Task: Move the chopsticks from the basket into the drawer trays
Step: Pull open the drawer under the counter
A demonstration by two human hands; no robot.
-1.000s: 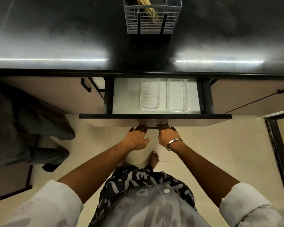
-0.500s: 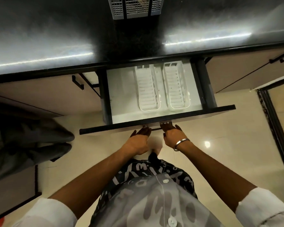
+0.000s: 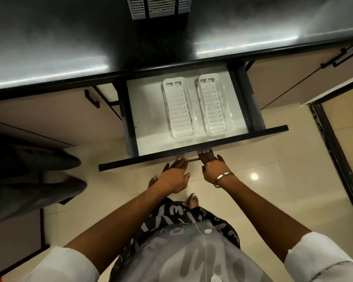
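The drawer (image 3: 149, 115) stands pulled out below the black counter. Two empty white slotted trays lie side by side in it, the left tray (image 3: 179, 110) and the right tray (image 3: 214, 104). The grey mesh basket (image 3: 159, 7) stands on the counter at the top edge, cut off by the frame; only a tan blur of chopsticks shows through its mesh. My right hand (image 3: 214, 166) curls its fingers over the thin drawer handle (image 3: 193, 159). My left hand (image 3: 174, 176) reaches toward the handle with fingers stretched out, tips touching it.
The glossy counter (image 3: 69, 47) runs across the top. Shut cabinet fronts with black handles (image 3: 92, 98) flank the drawer. Another person's grey trouser legs (image 3: 29, 169) stand at the left. A dark door frame (image 3: 334, 149) runs down the right. My bare feet are on the tiled floor.
The drawer has slid out much farther, so both trays now show in full. My left hand's fingers have straightened at the handle. The view tilted, so only the basket's bottom shows.
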